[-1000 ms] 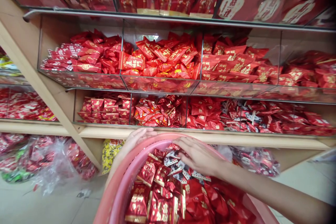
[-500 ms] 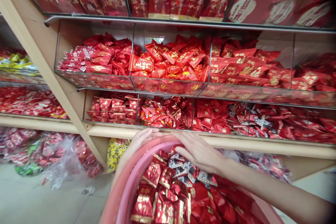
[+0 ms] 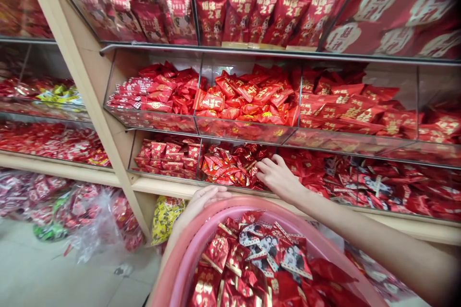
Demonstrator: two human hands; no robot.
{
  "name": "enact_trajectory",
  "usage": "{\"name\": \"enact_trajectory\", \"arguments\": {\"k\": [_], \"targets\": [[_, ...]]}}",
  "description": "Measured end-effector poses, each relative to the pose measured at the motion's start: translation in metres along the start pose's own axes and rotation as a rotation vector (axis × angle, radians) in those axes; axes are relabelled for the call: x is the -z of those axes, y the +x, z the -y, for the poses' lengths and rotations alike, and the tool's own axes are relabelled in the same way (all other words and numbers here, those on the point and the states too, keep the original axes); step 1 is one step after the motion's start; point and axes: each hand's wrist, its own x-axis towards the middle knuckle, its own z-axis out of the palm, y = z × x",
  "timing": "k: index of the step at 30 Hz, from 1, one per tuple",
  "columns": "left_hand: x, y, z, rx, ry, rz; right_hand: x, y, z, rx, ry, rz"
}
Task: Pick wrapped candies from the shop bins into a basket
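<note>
The pink basket is at the bottom of the view, holding red and gold wrapped candies and several candy packets with black-and-white pictures. Around its left side comes my left arm, and my left hand holds the basket at the far rim, fingers extended together. Beyond the rim, my right hand reaches over the lowest shelf's front edge. Its bent, slightly parted fingers touch the shiny dark red candies in a bin. I see nothing held in them; the fingertips are partly hidden.
Above is a shelf of clear bins with red candies, and higher still stand red packets. A wooden upright divides the shelving. Below the wooden ledge are a yellow bag and plastic bags of candy on the floor.
My right hand has moved from over the basket's far rim to the candies in the lowest bin. The view has shifted, showing more of the upper shelf. My left hand stays at the rim.
</note>
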Motion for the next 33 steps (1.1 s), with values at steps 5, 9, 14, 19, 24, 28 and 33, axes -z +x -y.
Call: {"name": "enact_trajectory", "arguments": {"k": [5, 9, 14, 19, 24, 28, 33], "targets": [[0.001, 0.0, 0.001, -0.015, 0.003, -0.009, 0.009, 0.005, -0.012, -0.008, 0.039, -0.054], [0.003, -0.001, 0.004, -0.038, -0.024, -0.002, 0.023, -0.002, -0.017, -0.091, 0.184, -0.166], [-0.001, -0.003, 0.002, -0.025, -0.016, 0.0, 0.042, -0.017, -0.003, -0.402, 0.828, -0.299], [-0.011, -0.007, -0.003, -0.029, -0.014, -0.028, 0.054, -0.029, 0.03, -0.732, 1.664, -0.083], [-0.015, -0.011, -0.002, -0.046, -0.032, -0.003, 0.05, -0.041, 0.057, -0.71, 1.849, 0.097], [-0.013, -0.012, 0.0, -0.035, -0.028, -0.029, 0.056, -0.047, 0.076, -0.601, 1.844, 0.217], [-0.01, -0.008, 0.001, -0.054, -0.035, -0.005, 0.074, -0.068, 0.108, -0.374, 1.869, 0.499]]}}
